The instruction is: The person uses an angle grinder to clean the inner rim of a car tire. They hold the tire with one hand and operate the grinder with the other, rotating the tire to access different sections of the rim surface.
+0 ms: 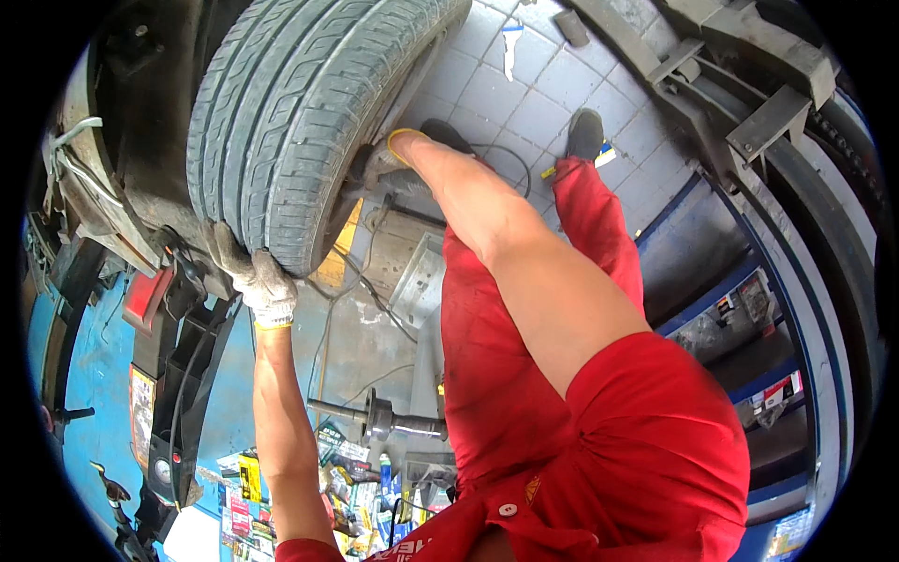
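A large black car tire on a wheel stands upright at the upper left, its grooved tread facing me. My left hand, in a soiled white knit glove, grips the tire's lower tread, fingers bent against the rubber. On the wheel's open side is my right hand, in a greyish glove with a yellow cuff. Its fingers look curled near the middle of the wheel; what they hold is hidden by shadow and the forearm.
Dark vehicle or lift parts crowd the left of the tire. Below are a threaded shaft and scattered colourful packages. Cables trail across the floor. A blue-edged rack stands at right; a scraper lies on the tiles.
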`<action>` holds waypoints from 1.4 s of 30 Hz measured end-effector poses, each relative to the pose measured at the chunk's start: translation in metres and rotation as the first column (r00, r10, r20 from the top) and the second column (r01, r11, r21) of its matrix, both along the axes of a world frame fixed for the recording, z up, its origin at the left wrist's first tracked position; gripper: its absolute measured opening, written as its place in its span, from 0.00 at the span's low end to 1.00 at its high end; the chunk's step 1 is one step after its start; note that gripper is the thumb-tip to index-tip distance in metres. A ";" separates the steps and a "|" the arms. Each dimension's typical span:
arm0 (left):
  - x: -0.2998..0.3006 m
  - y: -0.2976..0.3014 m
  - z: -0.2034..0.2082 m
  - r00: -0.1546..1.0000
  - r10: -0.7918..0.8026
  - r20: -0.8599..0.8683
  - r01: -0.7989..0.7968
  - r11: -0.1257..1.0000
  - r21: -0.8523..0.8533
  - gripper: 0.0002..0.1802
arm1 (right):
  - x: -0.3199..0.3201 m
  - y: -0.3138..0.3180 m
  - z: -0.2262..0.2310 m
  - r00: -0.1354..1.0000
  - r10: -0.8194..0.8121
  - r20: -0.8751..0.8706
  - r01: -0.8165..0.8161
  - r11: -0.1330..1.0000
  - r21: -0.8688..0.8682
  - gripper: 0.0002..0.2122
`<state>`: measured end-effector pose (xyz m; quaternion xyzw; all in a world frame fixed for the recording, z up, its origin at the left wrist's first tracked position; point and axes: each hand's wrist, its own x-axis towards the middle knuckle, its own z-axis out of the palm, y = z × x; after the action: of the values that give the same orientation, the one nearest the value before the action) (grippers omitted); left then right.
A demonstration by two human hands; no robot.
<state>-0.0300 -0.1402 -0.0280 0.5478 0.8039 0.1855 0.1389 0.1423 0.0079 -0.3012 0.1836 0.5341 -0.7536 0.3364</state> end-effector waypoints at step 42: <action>-0.050 0.004 0.008 0.965 0.261 -0.031 -0.262 0.963 -0.064 0.33 | -0.035 -0.088 -0.064 0.998 0.044 -0.044 -0.036 0.983 0.182 0.32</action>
<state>-0.0795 -0.1359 -0.0199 0.4338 0.8765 0.1686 0.1226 0.1068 -0.0797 -0.3655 0.1845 0.6119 -0.6992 0.3205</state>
